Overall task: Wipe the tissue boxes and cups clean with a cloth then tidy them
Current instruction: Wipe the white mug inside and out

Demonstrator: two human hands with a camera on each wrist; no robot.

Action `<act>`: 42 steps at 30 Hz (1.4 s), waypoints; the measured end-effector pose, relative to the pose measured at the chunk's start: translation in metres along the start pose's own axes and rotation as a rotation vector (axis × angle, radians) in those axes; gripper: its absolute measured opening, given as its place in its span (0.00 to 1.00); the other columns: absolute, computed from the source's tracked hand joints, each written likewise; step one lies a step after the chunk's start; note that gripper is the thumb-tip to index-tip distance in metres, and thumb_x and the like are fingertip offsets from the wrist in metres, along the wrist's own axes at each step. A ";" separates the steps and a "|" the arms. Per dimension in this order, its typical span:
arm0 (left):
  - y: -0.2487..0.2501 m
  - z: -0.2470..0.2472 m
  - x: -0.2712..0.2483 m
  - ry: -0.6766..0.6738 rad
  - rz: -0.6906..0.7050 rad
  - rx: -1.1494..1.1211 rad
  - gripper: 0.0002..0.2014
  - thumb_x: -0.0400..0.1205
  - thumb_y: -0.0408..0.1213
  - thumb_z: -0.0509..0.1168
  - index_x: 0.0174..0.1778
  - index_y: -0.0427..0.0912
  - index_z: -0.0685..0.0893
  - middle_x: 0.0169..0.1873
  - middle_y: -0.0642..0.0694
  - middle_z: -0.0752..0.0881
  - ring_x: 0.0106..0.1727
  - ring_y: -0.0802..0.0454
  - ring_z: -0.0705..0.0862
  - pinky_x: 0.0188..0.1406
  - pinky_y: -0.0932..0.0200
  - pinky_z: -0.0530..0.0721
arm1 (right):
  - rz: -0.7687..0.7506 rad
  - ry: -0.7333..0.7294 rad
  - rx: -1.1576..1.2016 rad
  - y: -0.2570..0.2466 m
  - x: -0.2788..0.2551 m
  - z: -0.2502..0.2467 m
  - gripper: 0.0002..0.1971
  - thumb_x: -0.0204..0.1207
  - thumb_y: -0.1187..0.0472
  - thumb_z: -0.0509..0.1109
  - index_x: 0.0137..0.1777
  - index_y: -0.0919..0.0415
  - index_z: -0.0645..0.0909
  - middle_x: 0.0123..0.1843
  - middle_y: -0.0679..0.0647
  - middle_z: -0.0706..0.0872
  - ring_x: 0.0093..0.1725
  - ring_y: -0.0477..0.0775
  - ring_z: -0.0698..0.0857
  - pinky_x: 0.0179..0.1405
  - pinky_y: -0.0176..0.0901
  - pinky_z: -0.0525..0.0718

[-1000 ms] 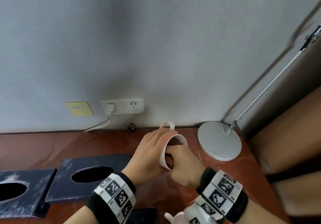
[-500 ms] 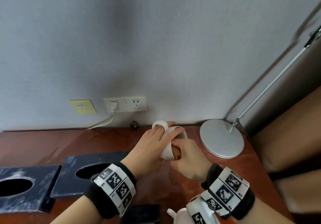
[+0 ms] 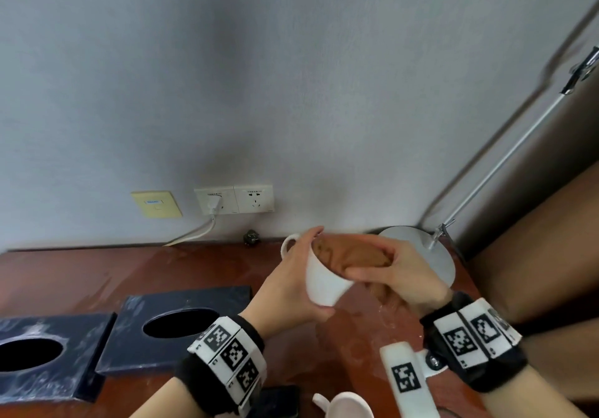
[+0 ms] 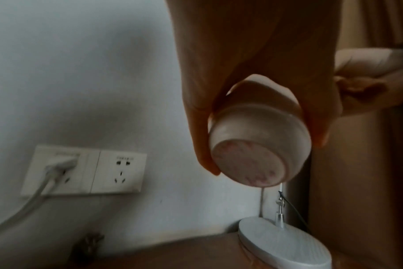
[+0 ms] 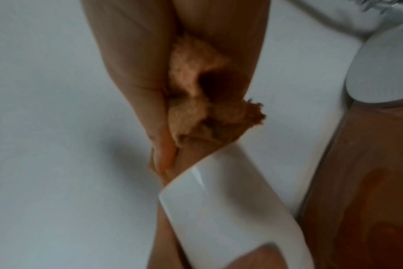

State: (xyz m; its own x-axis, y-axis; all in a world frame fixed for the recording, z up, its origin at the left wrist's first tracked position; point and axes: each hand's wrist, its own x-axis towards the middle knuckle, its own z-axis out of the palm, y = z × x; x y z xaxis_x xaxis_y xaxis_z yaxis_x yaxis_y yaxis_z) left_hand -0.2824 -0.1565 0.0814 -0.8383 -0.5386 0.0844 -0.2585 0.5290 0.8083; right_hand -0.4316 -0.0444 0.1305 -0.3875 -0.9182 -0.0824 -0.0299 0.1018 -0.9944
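My left hand grips a white cup by its body and holds it tilted above the wooden table, its mouth facing up and right. The cup's base shows in the left wrist view between my fingers. My right hand pinches a brown cloth that fills the cup's mouth. The same cloth is bunched between my right fingers above the cup wall. Two dark tissue boxes with oval openings lie at the left. A second white cup stands at the bottom edge.
A silver lamp base with a slanted rod sits just right of my hands near the table's right edge. Wall sockets with a plugged white cable are behind. A dark phone-like object lies near the front edge.
I have lifted the cup off the table and tilted it mouth-up. The brown cloth, earlier tucked low inside, now fills the rim under my right fingers.
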 end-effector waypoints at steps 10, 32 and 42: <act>0.018 -0.004 0.010 0.221 -0.648 -1.231 0.29 0.83 0.63 0.50 0.61 0.42 0.81 0.48 0.39 0.90 0.44 0.44 0.90 0.40 0.50 0.88 | -0.228 0.457 0.133 0.021 -0.018 0.013 0.12 0.75 0.60 0.69 0.57 0.50 0.83 0.29 0.40 0.86 0.26 0.42 0.79 0.22 0.27 0.77; 0.018 0.004 0.010 0.375 -0.451 -1.107 0.38 0.63 0.58 0.67 0.67 0.48 0.65 0.57 0.44 0.80 0.52 0.46 0.86 0.39 0.53 0.86 | 0.189 0.120 0.743 0.031 0.012 0.056 0.19 0.79 0.47 0.64 0.67 0.51 0.79 0.66 0.58 0.83 0.63 0.67 0.83 0.65 0.69 0.77; -0.003 0.005 0.017 0.240 -0.536 -0.247 0.33 0.84 0.62 0.43 0.43 0.36 0.82 0.40 0.43 0.85 0.43 0.49 0.80 0.47 0.55 0.76 | -0.131 0.283 0.128 0.049 0.009 0.054 0.23 0.75 0.45 0.66 0.70 0.32 0.68 0.73 0.43 0.74 0.68 0.38 0.73 0.73 0.42 0.69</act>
State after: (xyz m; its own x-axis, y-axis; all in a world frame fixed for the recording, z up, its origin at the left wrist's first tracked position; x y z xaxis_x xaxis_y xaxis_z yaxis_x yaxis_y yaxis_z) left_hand -0.2986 -0.1644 0.0771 -0.4849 -0.8339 -0.2637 -0.4697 -0.0061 0.8828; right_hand -0.3865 -0.0680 0.0771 -0.6293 -0.7755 0.0511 0.0123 -0.0756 -0.9971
